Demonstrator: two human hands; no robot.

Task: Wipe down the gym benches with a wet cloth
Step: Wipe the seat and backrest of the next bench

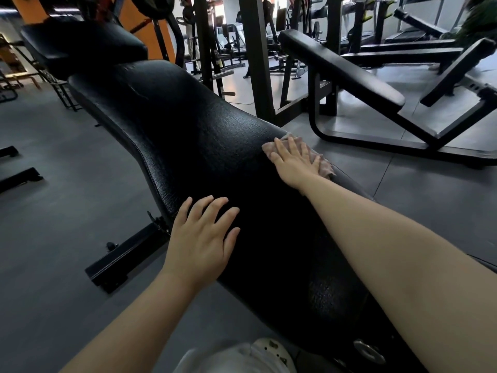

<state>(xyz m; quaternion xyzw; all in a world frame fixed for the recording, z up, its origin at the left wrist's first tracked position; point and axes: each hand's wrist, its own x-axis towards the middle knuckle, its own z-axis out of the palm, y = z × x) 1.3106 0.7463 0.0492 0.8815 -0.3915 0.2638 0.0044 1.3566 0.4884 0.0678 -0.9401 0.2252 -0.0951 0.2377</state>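
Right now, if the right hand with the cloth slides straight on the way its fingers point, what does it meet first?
The right hand presses flat on the cloth, fingers pointing up along the bench pad. Ahead lies only more bare pad; the first obstacle is probably the raised headrest cushion, though depth is unclear.

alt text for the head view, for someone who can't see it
A person's right hand presses a pinkish cloth flat on a black padded gym bench, while the left hand rests open on its near edge. Other benches and racks stand behind.
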